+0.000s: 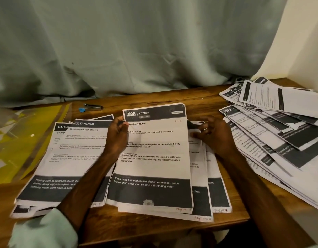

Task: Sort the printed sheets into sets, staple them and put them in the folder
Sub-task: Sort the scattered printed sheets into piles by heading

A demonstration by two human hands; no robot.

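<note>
Head view: a wooden desk with paper all over it, and a pale curtain behind.
Kitchen sheet: the kitchen sheet is in the middle of the desk, on top of a few other pages.
Left hand: the left hand holds the top left edge of that sheet, with the thumb on the front and the fingers curled round it.
Right hand: the right hand is at the sheet's right edge with bent fingers. I cannot tell if it grips the paper or only touches it.
Left pile: the left pile has a "Multi-room" page on top and lies just beside the middle pages.
Big pile: the big pile on the right is spread out and messy, so it looks not sorted yet.
Stapler: the stapler lies alone near the back of the desk, with no hand on it.
Folder: the yellow folder lies flat on the far left. I see no sets in it.
How far: I think the sorting is only partly done. No staple shows on any set. Stapling and filling the folder are left to do.
</note>
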